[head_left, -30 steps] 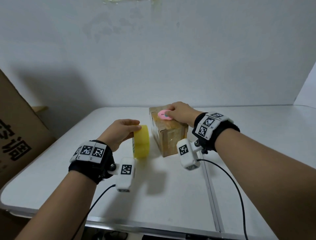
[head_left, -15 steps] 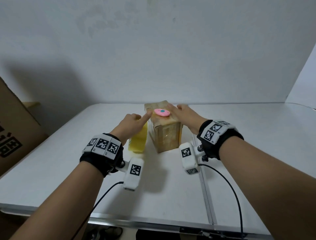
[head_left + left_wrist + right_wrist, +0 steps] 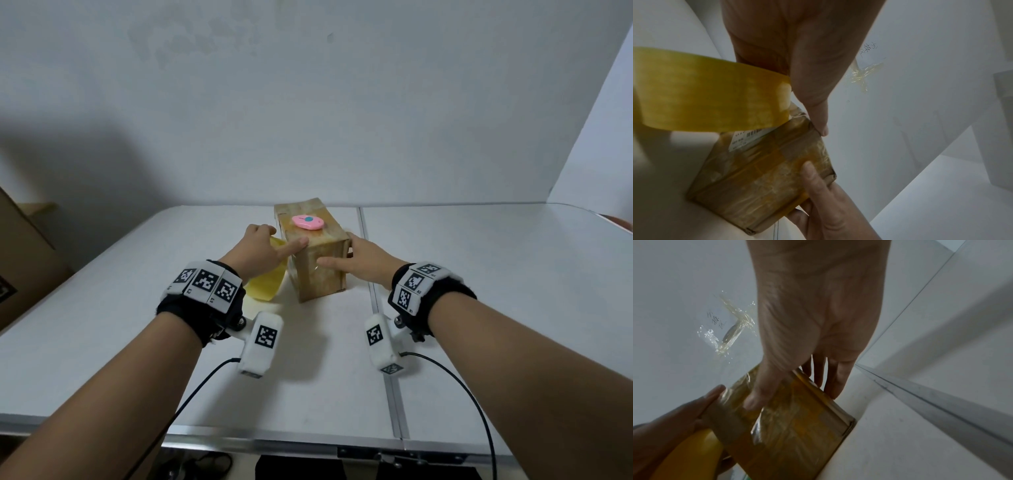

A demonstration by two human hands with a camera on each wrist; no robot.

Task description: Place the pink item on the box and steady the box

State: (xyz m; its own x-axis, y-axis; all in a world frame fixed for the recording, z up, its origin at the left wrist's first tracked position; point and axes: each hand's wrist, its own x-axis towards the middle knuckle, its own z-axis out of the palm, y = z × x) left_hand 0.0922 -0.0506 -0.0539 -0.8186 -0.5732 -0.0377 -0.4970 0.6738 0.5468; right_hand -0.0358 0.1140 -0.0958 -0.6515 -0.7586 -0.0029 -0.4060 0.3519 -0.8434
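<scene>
A white folding table (image 3: 479, 308) fills the lower part of the head view, with a white wall (image 3: 308, 102) behind it. On the left edge stands a big brown carton (image 3: 24, 267) with black printed characters, cut off and not readable.

Near the far middle of the table stands a small cardboard box (image 3: 320, 274), wrapped in brownish tape. In the left wrist view a white label (image 3: 745, 138) on its side shows a barcode and small digits; I can read only something like "210".

The left hand (image 3: 260, 253) is on the left of the box, its thumb pressed straight against the upper near corner, and the roll of yellow tape (image 3: 265, 281) is under this hand, just beside the box. I cannot tell how the other fingers lie on the roll. The right hand (image 3: 363, 263) grips the box from the right: the thumb lies on the near face, the fingers go around the right side.

On top of the box lies a small pink cutter (image 3: 307, 222) with a blue dot, untouched.

A paper note (image 3: 871, 50) with handwriting is taped on the wall; the characters are not clear.
</scene>
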